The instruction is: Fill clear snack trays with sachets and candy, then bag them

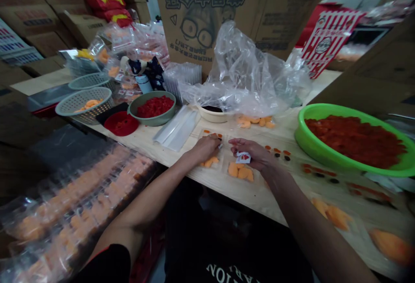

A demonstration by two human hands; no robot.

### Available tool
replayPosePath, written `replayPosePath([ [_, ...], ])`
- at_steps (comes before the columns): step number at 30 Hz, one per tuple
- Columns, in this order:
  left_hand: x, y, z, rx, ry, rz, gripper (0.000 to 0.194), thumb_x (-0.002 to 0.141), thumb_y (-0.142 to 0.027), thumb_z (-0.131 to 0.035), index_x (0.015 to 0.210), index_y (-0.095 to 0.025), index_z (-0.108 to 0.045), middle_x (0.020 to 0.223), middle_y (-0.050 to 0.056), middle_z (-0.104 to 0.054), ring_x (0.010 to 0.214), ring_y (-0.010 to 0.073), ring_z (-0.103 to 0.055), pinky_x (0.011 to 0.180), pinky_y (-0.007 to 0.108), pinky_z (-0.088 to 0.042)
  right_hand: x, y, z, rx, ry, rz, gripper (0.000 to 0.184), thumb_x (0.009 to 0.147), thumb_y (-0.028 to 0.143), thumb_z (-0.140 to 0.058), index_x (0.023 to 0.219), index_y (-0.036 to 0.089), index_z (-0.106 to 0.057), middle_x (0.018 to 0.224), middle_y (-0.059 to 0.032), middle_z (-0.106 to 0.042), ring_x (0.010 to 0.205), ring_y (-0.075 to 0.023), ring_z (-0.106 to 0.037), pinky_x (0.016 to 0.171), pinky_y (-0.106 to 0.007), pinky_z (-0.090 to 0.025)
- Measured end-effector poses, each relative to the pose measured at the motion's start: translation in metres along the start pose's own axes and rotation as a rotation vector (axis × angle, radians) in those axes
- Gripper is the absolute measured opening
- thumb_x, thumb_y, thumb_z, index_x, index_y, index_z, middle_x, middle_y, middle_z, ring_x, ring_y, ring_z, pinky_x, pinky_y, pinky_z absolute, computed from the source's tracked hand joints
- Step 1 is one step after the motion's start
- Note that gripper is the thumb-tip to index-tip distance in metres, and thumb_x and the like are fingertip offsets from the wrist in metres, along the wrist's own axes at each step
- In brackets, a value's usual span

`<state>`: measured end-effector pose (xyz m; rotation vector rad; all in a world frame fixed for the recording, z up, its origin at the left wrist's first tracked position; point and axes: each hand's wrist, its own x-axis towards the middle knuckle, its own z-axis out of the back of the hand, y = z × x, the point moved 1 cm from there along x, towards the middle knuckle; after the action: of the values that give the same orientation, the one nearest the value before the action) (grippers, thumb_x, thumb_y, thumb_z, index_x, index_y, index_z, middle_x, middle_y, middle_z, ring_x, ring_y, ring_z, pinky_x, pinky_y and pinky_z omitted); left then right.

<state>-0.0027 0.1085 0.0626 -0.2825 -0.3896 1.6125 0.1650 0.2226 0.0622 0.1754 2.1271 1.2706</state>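
Just above the front edge of the table [285, 124], a small white packet [243, 157] sits in your right hand [254, 153], held at the curled lower fingers while thumb and forefinger reach out. A loose hold like that could drop it askew.

Right beneath it, at six o'clock, lies a clear pouch of orange pieces [240, 171]; being so near the edge, it could slide off if your wrist catches it. At ten o'clock your left hand [207, 147] is bunched over another pouch [210, 161]; you hide the fingertips, so I can't tell what they grip. Pressing there could shift the contents.

Farther out, your right forearm [288, 192] crosses the row of pouches toward four o'clock, and a low sweep could drag them. At twelve, a crumpled plastic sheet [240, 71] overhangs a cream bowl [212, 118]; if snagged, it might tip the bowl. At three stands the green tub [343, 164].
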Motion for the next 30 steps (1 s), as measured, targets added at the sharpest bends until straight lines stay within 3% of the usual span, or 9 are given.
replayPosePath([
  [3,0.004,0.009,-0.006,-0.163,-0.185,0.075,0.017,0.083,-0.009,-0.054,0.091,-0.016,-0.067,0.089,0.008,-0.067,0.085,0.0212,-0.062,0.083,0.033,-0.047,-0.001,-0.007,-0.009,-0.307,-0.011,0.134,0.041,0.073,0.018,-0.06,0.114,0.018,-0.062,0.064,0.0019,-0.06,0.055,-0.0131,-0.05,0.05,-0.023,-0.035],
  [5,0.005,0.014,-0.011,-0.448,-0.266,0.098,0.014,0.082,-0.014,-0.058,0.095,-0.016,-0.064,0.084,0.003,-0.065,0.078,0.0167,-0.06,0.076,0.029,-0.046,0.001,-0.005,-0.017,-0.559,-0.046,0.26,0.039,0.075,0.017,-0.057,0.114,0.02,-0.063,0.066,0.0015,-0.06,0.059,-0.0148,-0.051,0.053,-0.025,-0.036],
  [9,0.004,0.011,-0.011,-1.039,-0.199,0.079,0.035,0.073,-0.024,-0.073,0.101,-0.017,-0.053,0.081,-0.002,-0.062,0.072,0.0113,-0.059,0.071,0.024,-0.046,0.006,0.012,-0.03,-1.017,-0.168,0.441,0.004,0.079,0.016,-0.062,0.079,0.02,-0.062,0.073,-0.0037,-0.063,0.067,-0.016,-0.052,0.062,-0.028,-0.033],
  [11,0.001,0.005,-0.005,-1.151,-0.167,0.116,0.041,0.068,-0.024,-0.078,0.1,-0.017,-0.054,0.081,-0.001,-0.064,0.073,0.0112,-0.061,0.074,0.025,-0.047,0.007,0.018,-0.032,-1.107,-0.182,0.442,0.019,0.082,0.018,-0.062,0.064,0.02,-0.054,0.063,-0.0027,-0.057,0.062,-0.0151,-0.049,0.061,-0.028,-0.03],
  [16,-0.009,-0.011,0.006,-1.232,-0.189,0.271,0.04,0.074,-0.038,-0.081,0.102,-0.014,-0.068,0.095,0.005,-0.069,0.083,0.0127,-0.063,0.072,0.023,-0.047,0.008,0.013,-0.031,-0.85,-0.169,0.438,0.027,0.085,0.023,-0.051,0.059,0.021,-0.048,0.05,0.0017,-0.047,0.049,-0.0129,-0.043,0.052,-0.026,-0.029],
  [21,-0.012,-0.013,-0.004,-1.327,-0.332,0.438,0.049,0.051,-0.045,-0.095,0.078,-0.012,-0.071,0.072,0.002,-0.065,0.064,0.0102,-0.055,0.063,0.023,-0.042,0.007,0.002,-0.034,-0.732,-0.17,0.46,0.024,0.082,0.03,-0.053,0.06,0.021,-0.051,0.052,0.0025,-0.05,0.047,-0.0115,-0.046,0.048,-0.023,-0.033],
  [24,-0.011,-0.004,-0.007,-1.334,-0.339,0.462,0.047,0.053,-0.047,-0.092,0.077,-0.012,-0.072,0.071,0.003,-0.065,0.061,0.0107,-0.054,0.06,0.024,-0.042,0.011,-0.002,-0.033,-0.558,-0.174,0.369,0.021,0.078,0.03,-0.059,0.059,0.02,-0.056,0.052,0.0022,-0.051,0.047,-0.0111,-0.044,0.047,-0.023,-0.031],
  [27,-0.006,0.013,-0.007,-1.157,-0.329,0.4,0.034,0.066,-0.042,-0.084,0.077,-0.013,-0.07,0.071,0.002,-0.063,0.061,0.0109,-0.053,0.061,0.024,-0.04,0.018,-0.002,-0.02,-0.24,-0.148,0.214,0.015,0.07,0.025,-0.064,0.058,0.018,-0.057,0.052,0.0003,-0.053,0.049,-0.0111,-0.045,0.047,-0.023,-0.033],
  [30,-0.002,0.027,-0.008,-0.713,-0.32,0.329,0.016,0.074,-0.026,-0.078,0.081,-0.015,-0.068,0.073,0.001,-0.062,0.065,0.0132,-0.055,0.066,0.026,-0.042,0.02,0.001,0.005,-0.097,-0.164,0.159,0.008,0.069,0.024,-0.06,0.063,0.018,-0.06,0.057,-0.0043,-0.056,0.054,-0.0145,-0.05,0.05,-0.026,-0.042],
])
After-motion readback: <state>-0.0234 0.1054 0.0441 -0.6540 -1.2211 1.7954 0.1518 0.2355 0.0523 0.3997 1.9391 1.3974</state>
